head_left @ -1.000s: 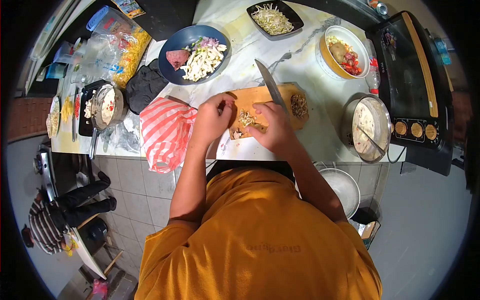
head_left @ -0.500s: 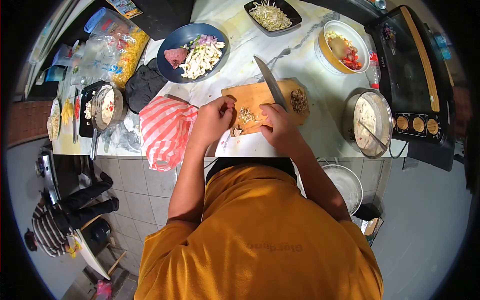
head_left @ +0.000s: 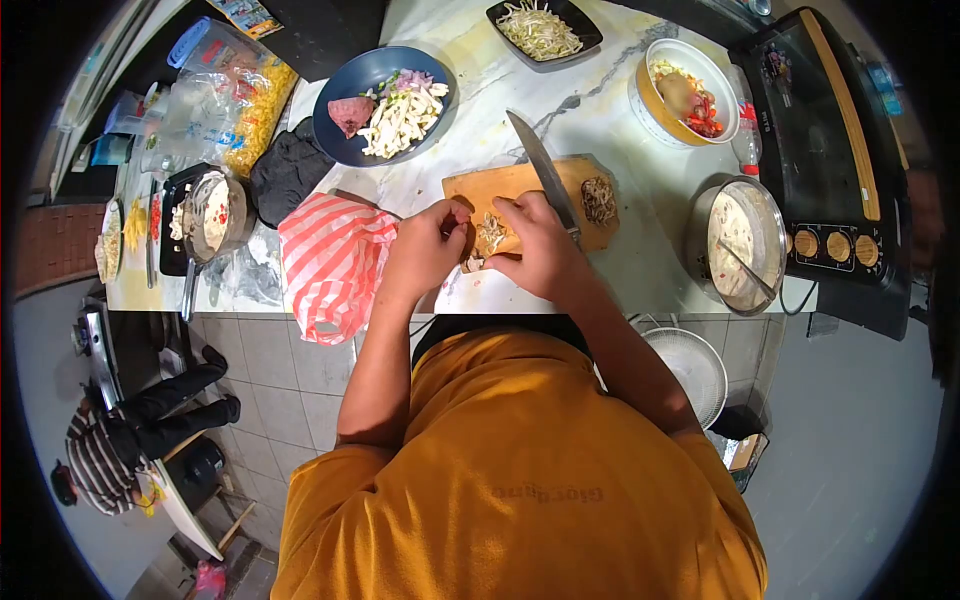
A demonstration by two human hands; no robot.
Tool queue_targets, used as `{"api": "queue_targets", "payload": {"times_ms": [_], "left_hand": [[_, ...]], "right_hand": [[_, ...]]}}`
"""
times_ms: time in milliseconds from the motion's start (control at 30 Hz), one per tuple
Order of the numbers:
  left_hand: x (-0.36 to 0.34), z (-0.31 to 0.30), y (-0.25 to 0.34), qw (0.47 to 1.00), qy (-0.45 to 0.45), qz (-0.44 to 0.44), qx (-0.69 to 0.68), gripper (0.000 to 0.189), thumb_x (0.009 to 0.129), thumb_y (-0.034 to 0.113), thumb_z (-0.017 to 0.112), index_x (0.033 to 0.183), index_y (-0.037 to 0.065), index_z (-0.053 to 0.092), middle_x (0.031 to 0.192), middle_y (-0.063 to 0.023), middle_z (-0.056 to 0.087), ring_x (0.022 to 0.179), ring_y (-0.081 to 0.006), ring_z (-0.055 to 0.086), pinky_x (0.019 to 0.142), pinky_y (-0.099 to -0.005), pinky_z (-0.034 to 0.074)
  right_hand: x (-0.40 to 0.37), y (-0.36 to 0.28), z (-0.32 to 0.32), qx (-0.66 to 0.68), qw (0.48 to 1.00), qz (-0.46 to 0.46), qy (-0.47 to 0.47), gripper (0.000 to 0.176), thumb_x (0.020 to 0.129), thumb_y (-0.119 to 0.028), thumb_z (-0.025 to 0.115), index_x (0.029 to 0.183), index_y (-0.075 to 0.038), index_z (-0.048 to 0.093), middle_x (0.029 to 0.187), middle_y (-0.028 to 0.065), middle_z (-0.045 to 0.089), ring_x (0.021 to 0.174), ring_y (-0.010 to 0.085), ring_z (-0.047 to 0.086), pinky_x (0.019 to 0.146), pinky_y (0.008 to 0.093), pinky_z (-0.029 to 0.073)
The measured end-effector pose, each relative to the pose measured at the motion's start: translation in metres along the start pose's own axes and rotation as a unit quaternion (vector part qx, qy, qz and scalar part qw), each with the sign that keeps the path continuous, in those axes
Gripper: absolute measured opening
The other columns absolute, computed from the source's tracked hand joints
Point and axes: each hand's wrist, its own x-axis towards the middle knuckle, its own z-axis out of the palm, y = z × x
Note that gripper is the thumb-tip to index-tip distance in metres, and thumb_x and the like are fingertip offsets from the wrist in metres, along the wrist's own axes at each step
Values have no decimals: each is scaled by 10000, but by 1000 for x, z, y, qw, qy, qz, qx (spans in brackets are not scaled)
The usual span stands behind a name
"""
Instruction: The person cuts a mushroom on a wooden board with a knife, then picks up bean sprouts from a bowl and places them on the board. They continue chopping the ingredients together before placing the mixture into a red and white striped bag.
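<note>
On the wooden cutting board (head_left: 525, 180) lies a small heap of chopped brown-and-white pieces (head_left: 490, 232), which look like mushroom. My left hand (head_left: 430, 245) is at the board's left edge, fingers curled and thumb pressed in; whatever they pinch is hidden. Thumb and forefinger apart, my right hand (head_left: 542, 248) reaches round the right side of the heap. A large knife (head_left: 543, 170) rests slantwise across the board, its handle end hidden by my right hand. Darker chopped pieces (head_left: 599, 200) form a second pile at the board's right end. One larger piece (head_left: 473, 263) sits near the front edge.
A blue plate (head_left: 335, 140) holds chopped food behind the board. The striped plastic bag (head_left: 335, 260) is left of my left hand. To the right stand a batter pot (head_left: 778, 225), a yellow-white bowl (head_left: 650, 110) and a toaster oven (head_left: 815, 130). Another person (head_left: 105, 450) is far left.
My right hand has shifted left, from beside the knife to the chopped heap, and its thumb and forefinger have spread. My left hand has barely moved. The knife has shifted slightly.
</note>
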Motion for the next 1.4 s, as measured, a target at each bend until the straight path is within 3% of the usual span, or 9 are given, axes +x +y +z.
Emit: {"api": "queue_targets", "payload": {"times_ms": [333,600,667,933,1067,1133,1200,1300,1400], "left_hand": [[-1,-1,-15,993,24,-21,-118,146,949,38,604,1077,-26,637,928,-40,683,853,-87,628,775,-252,519],[-12,11,-27,993,-23,-47,-102,134,895,110,649,1000,28,664,818,-69,689,724,-140,641,696,-314,519],[-10,19,-27,989,-49,-22,-137,97,984,85,621,1027,-3,617,842,-11,647,721,-60,587,633,-231,482],[-17,19,-1,988,-36,-47,-141,212,938,24,612,1146,-14,611,907,-27,663,773,-86,627,703,-245,525],[-32,4,6,987,54,44,-144,245,914,-8,626,1159,-19,642,942,-35,681,882,-103,635,805,-261,517],[-44,-8,12,979,153,103,-90,204,884,-2,630,1083,3,675,945,-95,674,797,-166,626,702,-281,498],[-62,-24,22,975,192,113,-12,188,880,-3,639,1061,16,687,957,-94,677,795,-176,612,696,-283,489],[-92,-43,19,946,294,134,23,167,883,24,679,1050,17,685,992,-103,675,790,-192,592,707,-284,480],[-124,-61,-1,877,478,6,37,195,886,119,726,1044,9,696,972,-125,677,810,-230,618,727,-318,495]], "right_hand": [[15,-9,7,-77,993,26,-91,501,738,-149,854,1213,-78,711,1084,126,555,1000,290,594,877,373,505],[10,13,24,-41,999,-17,-3,129,831,-138,726,927,-51,719,883,129,598,857,295,640,718,399,515],[10,14,28,-71,997,-23,30,105,838,-147,700,839,-43,683,827,134,597,812,305,639,696,408,514],[3,10,28,-137,984,-75,84,124,843,-52,591,935,-14,666,912,139,604,918,335,609,815,423,500],[0,4,15,-73,996,24,54,134,903,-57,640,1015,8,677,943,159,661,870,354,648,782,407,525],[2,5,8,-7,994,21,103,162,913,-79,651,1053,-4,685,919,165,692,794,354,666,728,388,537],[3,15,6,-3,994,-2,111,186,936,-106,663,1089,-6,696,879,125,714,707,249,666,663,330,531],[10,27,5,157,971,178,41,213,955,-172,671,1068,-2,729,866,104,728,728,155,674,671,283,522],[12,6,-5,287,926,244,40,234,968,-167,669,1099,19,721,869,48,724,712,108,637,660,249,508]]}}
